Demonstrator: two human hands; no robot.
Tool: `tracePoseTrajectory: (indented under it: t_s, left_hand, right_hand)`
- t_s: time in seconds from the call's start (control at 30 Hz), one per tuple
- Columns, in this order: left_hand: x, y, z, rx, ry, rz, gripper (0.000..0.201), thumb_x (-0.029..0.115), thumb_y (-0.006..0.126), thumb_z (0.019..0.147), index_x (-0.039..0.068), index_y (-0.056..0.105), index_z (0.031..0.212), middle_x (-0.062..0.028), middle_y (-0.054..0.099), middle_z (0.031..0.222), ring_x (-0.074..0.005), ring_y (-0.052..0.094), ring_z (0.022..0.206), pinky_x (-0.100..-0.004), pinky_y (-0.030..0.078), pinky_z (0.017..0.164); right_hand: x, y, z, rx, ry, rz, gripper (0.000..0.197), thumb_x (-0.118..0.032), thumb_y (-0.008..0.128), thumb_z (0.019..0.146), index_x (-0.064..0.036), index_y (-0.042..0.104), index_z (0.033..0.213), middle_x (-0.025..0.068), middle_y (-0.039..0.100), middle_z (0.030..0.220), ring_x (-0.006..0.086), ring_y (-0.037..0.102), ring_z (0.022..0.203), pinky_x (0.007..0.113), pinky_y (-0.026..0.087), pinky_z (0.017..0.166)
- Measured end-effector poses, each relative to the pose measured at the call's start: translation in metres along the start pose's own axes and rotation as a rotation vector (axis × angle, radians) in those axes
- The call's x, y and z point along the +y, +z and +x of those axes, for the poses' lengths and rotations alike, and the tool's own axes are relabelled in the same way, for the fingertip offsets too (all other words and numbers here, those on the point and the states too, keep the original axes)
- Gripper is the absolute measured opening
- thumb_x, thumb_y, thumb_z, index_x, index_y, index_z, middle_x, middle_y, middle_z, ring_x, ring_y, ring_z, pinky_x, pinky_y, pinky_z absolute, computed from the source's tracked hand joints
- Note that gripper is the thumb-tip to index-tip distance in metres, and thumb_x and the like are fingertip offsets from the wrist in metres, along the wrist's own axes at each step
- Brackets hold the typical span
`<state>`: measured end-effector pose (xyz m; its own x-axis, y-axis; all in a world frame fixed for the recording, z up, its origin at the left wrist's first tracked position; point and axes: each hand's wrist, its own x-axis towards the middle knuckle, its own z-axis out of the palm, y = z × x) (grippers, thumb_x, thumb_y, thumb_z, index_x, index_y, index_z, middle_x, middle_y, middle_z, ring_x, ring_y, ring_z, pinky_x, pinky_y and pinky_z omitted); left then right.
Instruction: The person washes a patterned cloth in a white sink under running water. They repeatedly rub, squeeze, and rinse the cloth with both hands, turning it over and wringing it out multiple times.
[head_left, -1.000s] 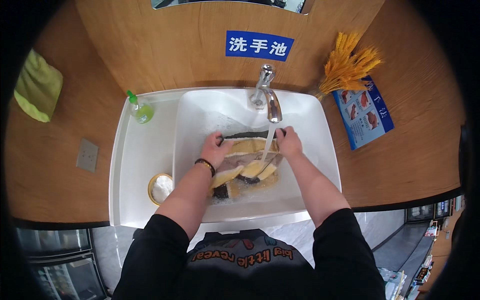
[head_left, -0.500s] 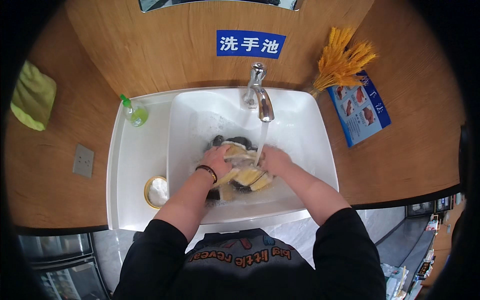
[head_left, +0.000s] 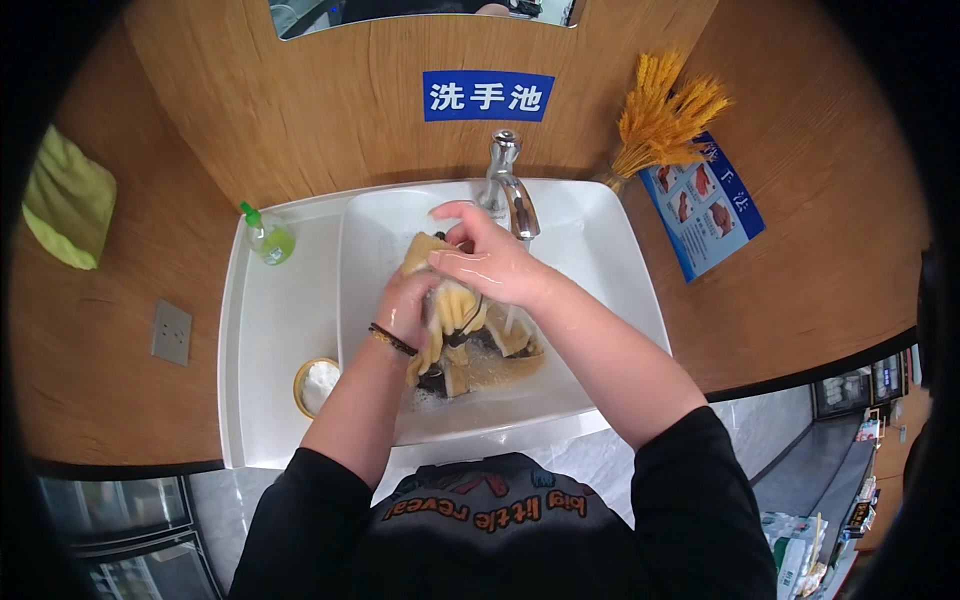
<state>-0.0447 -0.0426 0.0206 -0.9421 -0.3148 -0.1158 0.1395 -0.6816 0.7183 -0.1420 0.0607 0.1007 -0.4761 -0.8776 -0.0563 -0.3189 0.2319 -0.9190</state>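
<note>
A wet tan-yellow and black piece of cloth, perhaps a garment, is bunched up in the white sink basin. Its upper end is lifted between my hands, while the lower part lies in shallow, foamy water. My left hand, with a dark beaded bracelet at the wrist, is closed round the cloth's left side. From the right, my right hand reaches across and pinches the raised end, thumb on the near side and one finger stretched out. Water runs from the chrome faucet, partly behind my right forearm.
On the left ledge stand a green-topped soap bottle and a bowl of white powder. A yellow-green towel hangs at far left, near a wall socket. Dried wheat stalks and a blue instruction sheet are at right.
Both hands have risen from the water, lifting one end of the cloth. My right hand has crossed leftward to meet my left near the faucet. The view has shifted slightly.
</note>
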Motion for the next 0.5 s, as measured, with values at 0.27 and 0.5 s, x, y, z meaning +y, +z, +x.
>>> tracePoseTrajectory:
  t_s: [0.27,0.5]
  left_hand:
    - [0.036,-0.005,-0.008,-0.102,0.060,-0.290,0.038,0.017,0.044,0.077,-0.001,0.053,0.109,-0.0116,0.059,0.104,-0.0285,0.056,0.098,-0.0421,0.042,0.088]
    - [0.010,-0.008,-0.017,-0.097,-0.099,-0.386,0.041,0.026,0.049,0.081,-0.001,0.050,0.111,-0.0166,0.055,0.113,-0.0310,0.052,0.105,-0.0424,0.038,0.095]
  right_hand:
    - [0.072,0.025,-0.030,-0.147,0.149,0.242,0.048,-0.017,0.061,0.081,-0.0012,0.041,0.122,0.0118,0.054,0.112,0.0189,0.051,0.103,0.031,0.041,0.089]
    - [0.085,-0.009,-0.043,0.264,0.196,1.061,0.034,-0.009,0.059,0.075,0.0006,0.048,0.106,0.0086,0.057,0.094,0.0200,0.056,0.088,0.035,0.046,0.078]
